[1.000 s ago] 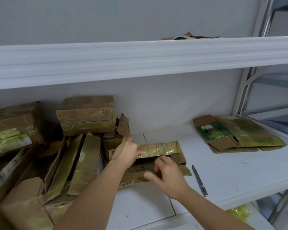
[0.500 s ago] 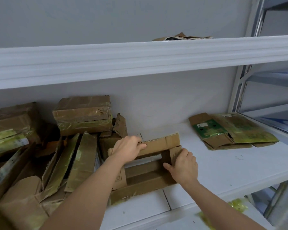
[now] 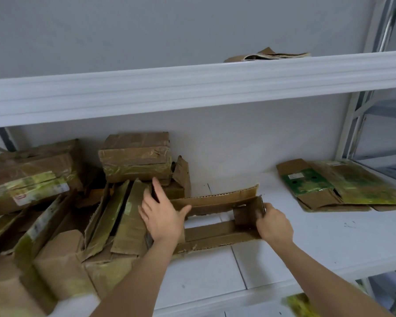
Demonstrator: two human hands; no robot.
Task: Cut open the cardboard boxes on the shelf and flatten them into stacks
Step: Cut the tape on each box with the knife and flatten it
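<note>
Nearest on the shelf, the opened box stands as a hollow sleeve. The left hand presses flat-fingered on its left end; the right hand pinches its right wall. Light, creasing cardboard should collapse along corner folds. Farther right lies the flattened stack.

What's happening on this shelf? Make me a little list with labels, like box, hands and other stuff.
Box being worked on: an opened cardboard box, hollow in the middle, so the white shelf shows through it.
Left hand: fingers straight, resting against the box's left end.
Right hand: gripping the box's right end wall.
Flattened stack: lying flat at the right of the shelf.
Taped boxes: piled at the left, not yet opened.
Upper shelf: more flat cardboard on top.
</note>
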